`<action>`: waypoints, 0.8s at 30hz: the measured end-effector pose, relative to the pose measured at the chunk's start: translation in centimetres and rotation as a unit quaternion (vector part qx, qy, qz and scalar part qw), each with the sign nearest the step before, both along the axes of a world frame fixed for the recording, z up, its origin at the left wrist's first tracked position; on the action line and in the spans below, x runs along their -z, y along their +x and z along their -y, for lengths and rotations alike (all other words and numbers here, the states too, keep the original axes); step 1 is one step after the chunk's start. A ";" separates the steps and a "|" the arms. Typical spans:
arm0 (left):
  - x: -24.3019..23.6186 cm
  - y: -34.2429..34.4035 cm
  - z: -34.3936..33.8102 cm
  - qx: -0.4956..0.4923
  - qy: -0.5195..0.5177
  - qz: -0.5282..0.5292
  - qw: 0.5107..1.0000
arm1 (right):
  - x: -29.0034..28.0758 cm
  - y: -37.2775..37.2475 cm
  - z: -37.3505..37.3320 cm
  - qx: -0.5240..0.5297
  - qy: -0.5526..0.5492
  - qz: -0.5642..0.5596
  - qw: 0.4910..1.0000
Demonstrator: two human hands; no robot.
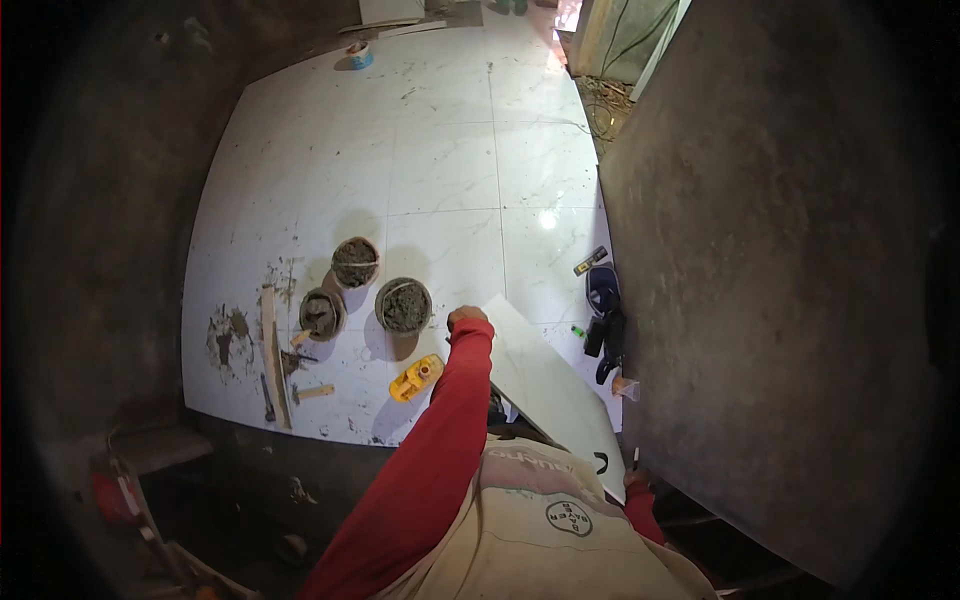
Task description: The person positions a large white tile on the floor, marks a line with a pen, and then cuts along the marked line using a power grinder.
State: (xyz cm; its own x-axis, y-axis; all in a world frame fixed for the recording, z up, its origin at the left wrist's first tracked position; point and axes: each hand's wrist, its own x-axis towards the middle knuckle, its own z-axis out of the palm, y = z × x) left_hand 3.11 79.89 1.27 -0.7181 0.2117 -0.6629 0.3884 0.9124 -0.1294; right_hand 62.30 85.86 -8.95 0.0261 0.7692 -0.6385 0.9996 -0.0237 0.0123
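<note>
My left hand (467, 318), at the end of a red sleeve, is closed on the near-left corner area of a white rectangular tile (540, 385) held at a slant. My right hand (636, 480), partly hidden at the tile's lower right, is closed around a thin white object (636, 457), too small to identify, beside that edge. A small black curved shape (601, 462) shows on the tile near it. A yellow plastic jug (416, 376) lies left of my left arm. Three containers (405, 305) of grey mortar stand beyond it.
Wooden strip (274, 355), hammer (314, 390), black bag (603, 300), level (590, 260) and small tub (360, 60) lie on the tiled floor (440, 160). A dark wall (760, 280) bounds the right; a dark lower area (280, 500) drops away near me. Cables (605, 115) lie at the doorway.
</note>
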 end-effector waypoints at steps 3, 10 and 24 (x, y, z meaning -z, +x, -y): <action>0.1 -5.0 -5.8 0.032 0.034 -0.023 0.999 | 0.6 -3.5 -3.0 0.027 0.041 0.026 0.998; 1.4 -16.9 -18.5 0.081 -0.006 0.018 0.996 | 2.9 -15.9 -13.7 0.064 0.047 0.012 0.997; -0.7 -44.5 -35.7 -0.066 -0.011 -0.047 0.997 | -3.6 -49.2 -46.3 -0.020 0.048 0.008 0.999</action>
State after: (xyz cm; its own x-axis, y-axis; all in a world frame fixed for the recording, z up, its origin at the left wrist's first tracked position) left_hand -41.40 115.60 1.98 -0.7978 0.0966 -0.5951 0.2500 0.9512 -0.1807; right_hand 13.14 132.16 -5.32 0.0045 0.8275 -0.5615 0.9995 0.0140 0.0286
